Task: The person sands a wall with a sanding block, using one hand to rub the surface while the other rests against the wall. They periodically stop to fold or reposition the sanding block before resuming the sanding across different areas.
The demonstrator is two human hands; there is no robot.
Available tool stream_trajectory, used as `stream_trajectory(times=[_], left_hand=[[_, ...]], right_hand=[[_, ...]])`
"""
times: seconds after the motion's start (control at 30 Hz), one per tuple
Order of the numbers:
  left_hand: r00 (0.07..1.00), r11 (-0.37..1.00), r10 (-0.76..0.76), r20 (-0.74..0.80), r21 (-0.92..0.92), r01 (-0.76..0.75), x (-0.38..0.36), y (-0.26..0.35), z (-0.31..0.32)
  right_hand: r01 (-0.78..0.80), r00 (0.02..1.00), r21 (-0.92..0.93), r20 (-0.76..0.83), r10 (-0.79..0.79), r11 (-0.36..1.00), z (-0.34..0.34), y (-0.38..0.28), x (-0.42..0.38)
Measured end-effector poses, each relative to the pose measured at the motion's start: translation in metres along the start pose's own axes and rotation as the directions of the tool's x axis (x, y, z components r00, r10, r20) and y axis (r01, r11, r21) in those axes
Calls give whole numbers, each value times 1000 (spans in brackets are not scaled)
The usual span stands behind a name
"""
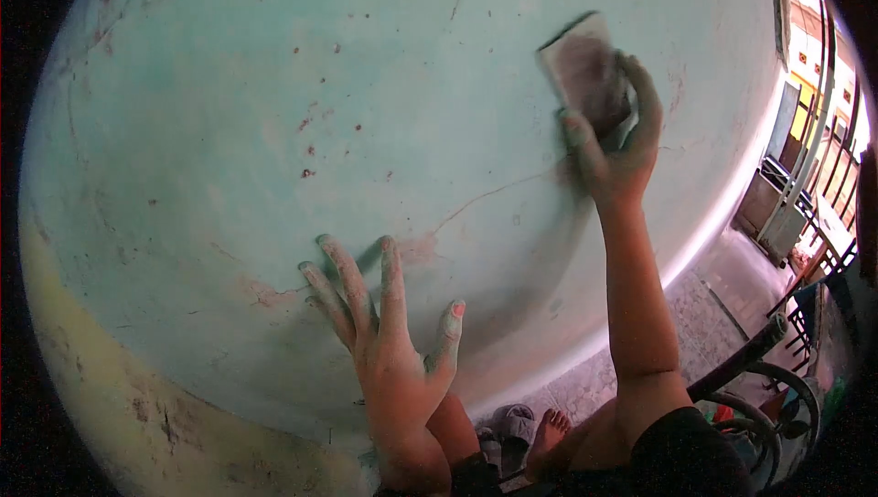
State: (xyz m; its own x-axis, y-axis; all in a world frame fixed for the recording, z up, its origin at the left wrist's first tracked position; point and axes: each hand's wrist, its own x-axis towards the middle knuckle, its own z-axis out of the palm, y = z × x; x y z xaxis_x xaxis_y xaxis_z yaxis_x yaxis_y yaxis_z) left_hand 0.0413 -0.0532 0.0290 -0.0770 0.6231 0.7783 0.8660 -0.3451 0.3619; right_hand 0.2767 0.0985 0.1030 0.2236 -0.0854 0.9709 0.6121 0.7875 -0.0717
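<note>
Daylight glares at right while fisheye distortion bows the wall.

Right arm up and extended, only slightly bent at the elbow. Right forearm near vertical in view, wrist bent a little. Right hand well above the left, in a pinch-type grip: thumb on one side, fingers curled opposite. Left hand low, back toward the camera, not gripping. Left fingers spread and pointing up, left thumb splayed well off to the side. Pale dust on left fingers. Left forearm mostly cut off at frame bottom. One bare foot visible below, between the arms.
</note>
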Motion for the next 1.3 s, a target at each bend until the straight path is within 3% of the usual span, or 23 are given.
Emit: stream_trajectory(times=[0.07,0.13,0.17,0.2,0.27,0.33,0.37,0.4,0.47,0.53,0.6,0.7,0.73,0.77,0.8,0.83,0.9,1.03,1.1,1.13,1.2,1.23,1.3], left_hand=[[1000,1000,-23,12,-1,23,0,2,-1],[1000,1000,-20,7,5,20,0,3,-2],[1000,1000,-22,7,20,22,0,3,-1],[1000,1000,-10,5,19,10,0,3,0],[1000,999,-30,4,39,29,0,1,2],[1000,999,-18,4,49,18,-1,-2,0],[1000,999,-15,6,44,15,-2,-1,0],[1000,999,-29,10,43,29,-2,-1,0],[999,1000,-22,-23,2,22,-3,-1,-1],[999,999,-37,-31,1,37,-5,2,0],[999,1000,-26,-36,1,26,-4,2,-1],[999,999,-32,-39,-22,32,-5,-2,0],[999,999,-39,-35,-29,38,-5,-2,0],[998,998,-46,-33,-36,45,-4,-1,-1],[998,999,-44,-35,-34,43,-1,-3,0],[998,998,-53,-38,-46,51,0,-2,0],[998,998,-42,-46,-58,39,0,-1,1],[997,996,-58,-60,-65,54,-1,-7,1],[996,997,-60,-66,-57,56,1,-5,5],[994,994,-83,-75,-83,77,1,-3,7],[989,989,-116,-92,-106,106,2,-2,8],[990,991,-114,-87,-83,106,2,-2,9],[989,991,-123,-83,-61,119,1,-1,8]], right_hand=[[-61,998,-107,-41,57,992,0,-3,0],[96,991,69,84,-102,993,4,-2,-3],[288,931,31,225,-287,957,-3,-5,-3],[350,875,-18,364,-320,937,-7,-21,-1],[484,814,-14,374,-445,875,-6,-26,3],[398,882,-76,306,-358,914,-9,-9,15],[238,962,-92,163,-221,967,-9,6,12],[-166,986,-68,21,168,984,-7,-10,14],[-219,974,-61,-78,214,974,2,-14,13],[135,990,-58,58,-132,989,13,-32,3],[414,879,-106,305,-367,904,16,-53,-2],[280,948,-158,201,-247,947,12,-36,11],[187,981,-114,66,-181,976,10,-19,21],[-42,997,-25,-71,40,999,4,-10,27],[-256,946,92,-181,269,962,4,-2,31],[-253,946,94,-187,267,963,4,1,30],[-182,952,-165,-275,132,969,5,7,27],[131,991,-165,62,-122,978,25,-41,-1],[288,923,-13,269,-275,957,33,-54,-16],[298,922,-15,263,-283,955,28,-49,-13],[154,962,-91,241,-128,984,13,-33,4],[96,995,-78,38,-93,992,11,-18,15],[-170,975,-127,-164,148,977,1,-2,24]])
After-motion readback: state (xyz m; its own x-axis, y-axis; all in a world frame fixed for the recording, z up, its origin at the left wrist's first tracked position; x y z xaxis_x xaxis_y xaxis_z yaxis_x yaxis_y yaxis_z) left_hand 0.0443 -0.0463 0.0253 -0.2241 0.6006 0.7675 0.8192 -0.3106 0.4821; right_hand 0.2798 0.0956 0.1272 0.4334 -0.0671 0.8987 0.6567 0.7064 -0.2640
